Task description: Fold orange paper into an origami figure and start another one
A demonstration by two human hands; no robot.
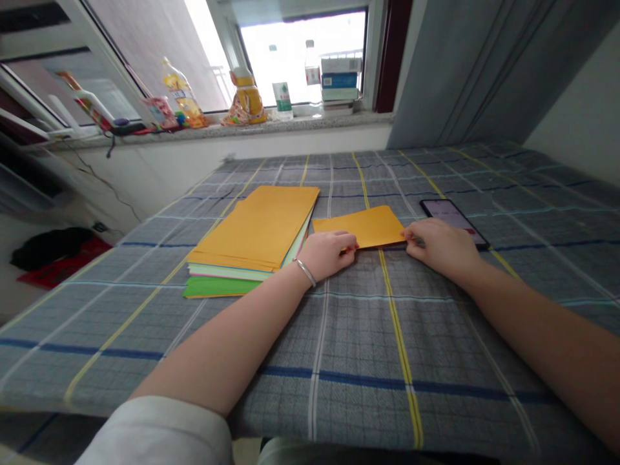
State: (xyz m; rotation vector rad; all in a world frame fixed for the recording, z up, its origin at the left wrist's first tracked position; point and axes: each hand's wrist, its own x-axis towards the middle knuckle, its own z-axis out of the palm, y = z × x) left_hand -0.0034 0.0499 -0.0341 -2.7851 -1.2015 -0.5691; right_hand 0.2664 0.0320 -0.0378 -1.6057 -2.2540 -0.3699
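Note:
An orange sheet of paper point(368, 226), apparently folded to a small rectangle, lies in front of me between my hands. My left hand point(330, 252), with a silver bangle at the wrist, pinches its near left edge. At its right corner, the thumb and fingers of my right hand point(438, 245) are closed on the paper. Just left of my left hand sits a stack of coloured paper point(254, 226), orange on top with white and green sheets below. My left forearm hides part of the stack's near right corner.
A phone point(455, 219) with a lit screen lies beyond my right hand on the checked tablecloth point(358, 336). Along the windowsill point(194, 132) stand a juice bottle point(181, 93), a yellow bottle point(248, 97), a tube point(281, 100) and stacked books point(340, 82). A grey curtain point(465, 71) hangs at right.

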